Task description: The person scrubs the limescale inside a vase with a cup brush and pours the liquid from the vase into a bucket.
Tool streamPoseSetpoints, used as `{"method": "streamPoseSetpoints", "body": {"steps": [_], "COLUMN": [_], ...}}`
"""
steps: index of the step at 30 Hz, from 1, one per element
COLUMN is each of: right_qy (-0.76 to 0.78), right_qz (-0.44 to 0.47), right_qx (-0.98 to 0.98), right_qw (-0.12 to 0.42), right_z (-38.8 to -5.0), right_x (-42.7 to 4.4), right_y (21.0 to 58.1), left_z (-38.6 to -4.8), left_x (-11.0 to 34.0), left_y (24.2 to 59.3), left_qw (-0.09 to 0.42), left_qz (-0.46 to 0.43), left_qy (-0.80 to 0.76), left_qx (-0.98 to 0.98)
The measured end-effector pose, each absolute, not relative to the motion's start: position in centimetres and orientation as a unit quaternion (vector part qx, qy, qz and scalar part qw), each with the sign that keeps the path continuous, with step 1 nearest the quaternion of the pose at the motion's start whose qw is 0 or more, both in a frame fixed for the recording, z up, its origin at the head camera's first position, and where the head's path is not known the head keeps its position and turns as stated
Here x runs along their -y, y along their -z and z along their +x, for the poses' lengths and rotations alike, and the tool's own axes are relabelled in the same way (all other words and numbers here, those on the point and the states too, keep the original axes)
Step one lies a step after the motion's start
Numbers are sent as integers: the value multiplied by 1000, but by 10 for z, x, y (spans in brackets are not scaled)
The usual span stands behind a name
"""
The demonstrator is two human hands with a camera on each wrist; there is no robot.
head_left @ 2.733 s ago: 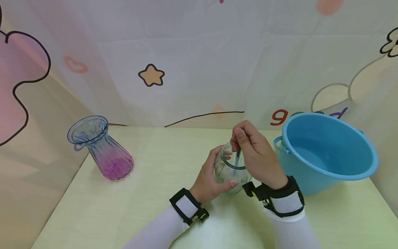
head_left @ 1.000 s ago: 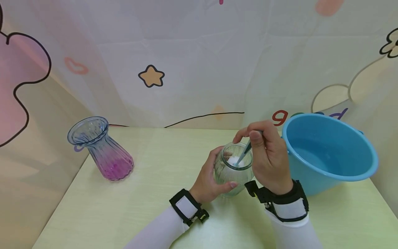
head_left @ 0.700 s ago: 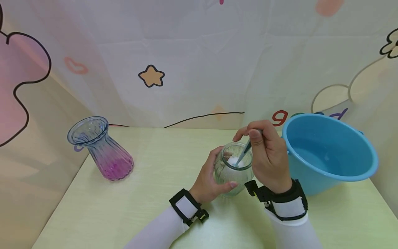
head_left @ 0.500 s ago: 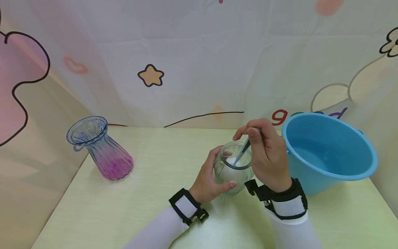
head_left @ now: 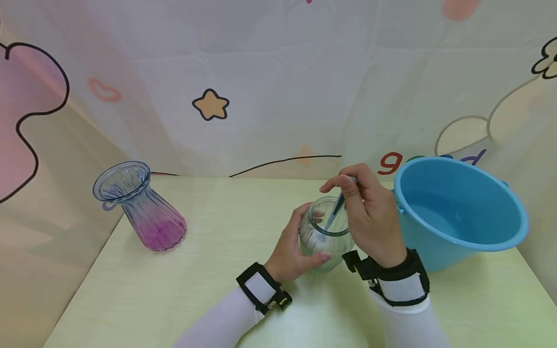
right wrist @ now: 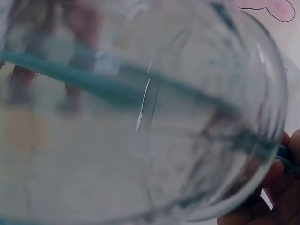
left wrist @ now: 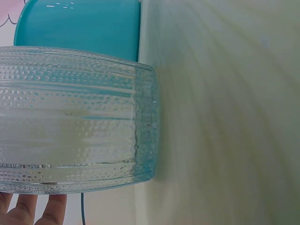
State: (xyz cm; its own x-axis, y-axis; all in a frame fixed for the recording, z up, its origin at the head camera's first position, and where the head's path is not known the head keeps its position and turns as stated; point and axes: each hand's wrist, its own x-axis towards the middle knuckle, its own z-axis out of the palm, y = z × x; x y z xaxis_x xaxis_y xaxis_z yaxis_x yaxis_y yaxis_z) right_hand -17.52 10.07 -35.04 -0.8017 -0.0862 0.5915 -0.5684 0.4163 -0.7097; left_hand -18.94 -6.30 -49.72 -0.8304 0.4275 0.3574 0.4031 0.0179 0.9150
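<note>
My left hand [head_left: 292, 253] grips a clear ribbed glass jar [head_left: 332, 251] from its left side, thumb across the front. The jar is upright on the table, its mouth tipped slightly toward me. My right hand [head_left: 373, 218] pinches the blue-green handle of what looks like a bottle brush [head_left: 338, 205]. It slants down through the mouth, and its pale head is hard to make out behind the glass. In the left wrist view the dotted jar wall [left wrist: 70, 117] fills the left. In the right wrist view the brush handle [right wrist: 84, 82] shows blurred through the glass.
A blue bucket [head_left: 417, 232] stands right of my right hand, close to it. At the left is a blue-to-pink fluted glass vase [head_left: 162, 217]. The pale wooden table [head_left: 209, 217] backs onto a hanging printed cloth [head_left: 270, 96].
My right hand and the brush have shifted slightly left and up; the white head at the jar's mouth has gone from clear view. The left hand keeps its hold on the jar.
</note>
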Motion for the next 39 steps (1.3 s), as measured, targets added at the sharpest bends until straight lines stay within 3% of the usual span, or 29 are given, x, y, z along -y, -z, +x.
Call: {"method": "streamPoseSetpoints", "body": {"steps": [12, 27, 39], "right_qy": [-450, -443, -445], "right_qz": [177, 186, 169], "right_qx": [859, 864, 874], "right_qw": [167, 147, 97], "right_z": [-174, -175, -173], "right_x": [-100, -100, -100], "right_y": [351, 353, 350], "left_z": [-188, -188, -188], "left_x": [63, 64, 63], "left_y": [497, 497, 497], "left_qw": [13, 18, 13], "left_qz": [295, 294, 296], "left_qy": [-645, -646, -641], "left_qx": [-705, -704, -708]}}
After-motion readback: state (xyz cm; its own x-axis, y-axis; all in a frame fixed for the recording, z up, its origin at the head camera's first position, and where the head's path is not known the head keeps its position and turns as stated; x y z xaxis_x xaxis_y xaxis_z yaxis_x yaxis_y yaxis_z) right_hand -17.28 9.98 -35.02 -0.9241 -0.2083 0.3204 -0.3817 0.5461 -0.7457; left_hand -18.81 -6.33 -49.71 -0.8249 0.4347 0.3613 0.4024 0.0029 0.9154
